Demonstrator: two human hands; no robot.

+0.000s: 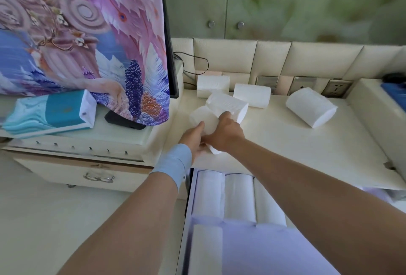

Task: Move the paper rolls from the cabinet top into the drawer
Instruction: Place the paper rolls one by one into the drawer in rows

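Because the open drawer (219, 226) sits right below the cabinet top (274, 147), we gather rolls near its front edge for a short drop. Our left hand (193, 136) wraps the near roll (203, 118), while our right hand (224, 132) curls over the roll behind it (228, 105); a third seems pinned beneath both palms. Three rolls (310, 107) lie farther back, well apart from our hands, and four already line the drawer.

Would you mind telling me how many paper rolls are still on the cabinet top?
5: two in the hands, at and; one back left; one behind them; one far right. The hands may hide more.
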